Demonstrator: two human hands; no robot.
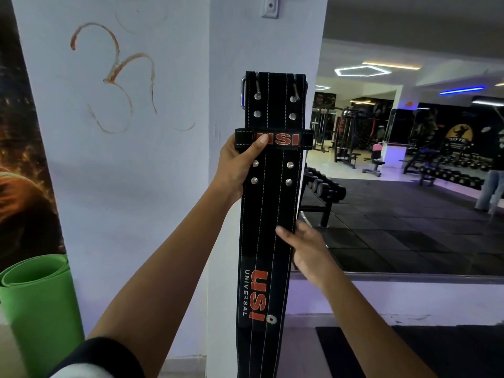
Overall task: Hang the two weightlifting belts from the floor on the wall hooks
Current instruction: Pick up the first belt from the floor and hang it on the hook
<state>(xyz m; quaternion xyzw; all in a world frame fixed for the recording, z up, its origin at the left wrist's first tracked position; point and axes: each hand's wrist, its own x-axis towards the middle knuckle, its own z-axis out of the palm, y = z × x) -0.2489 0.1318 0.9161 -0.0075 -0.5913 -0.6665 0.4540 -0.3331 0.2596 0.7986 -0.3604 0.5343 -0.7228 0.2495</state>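
A black weightlifting belt (pixel 268 214) with red "USI" lettering and white stitching is held upright in front of a white wall corner, its metal buckle (pixel 243 92) at the top. My left hand (pixel 240 162) grips the belt's left edge at the loop, thumb on the red lettering. My right hand (pixel 305 246) holds the belt's right edge lower down, fingers pressed on its face. A metal wall hook plate (pixel 270 6) is fixed to the pillar above the belt, well clear of the buckle. Only one belt is in view.
A rolled green mat (pixel 35 296) stands at the lower left against the wall. A large mirror (pixel 409 159) on the right reflects gym machines, a dumbbell rack and a standing person. A dark floor mat (pixel 436 350) lies at the lower right.
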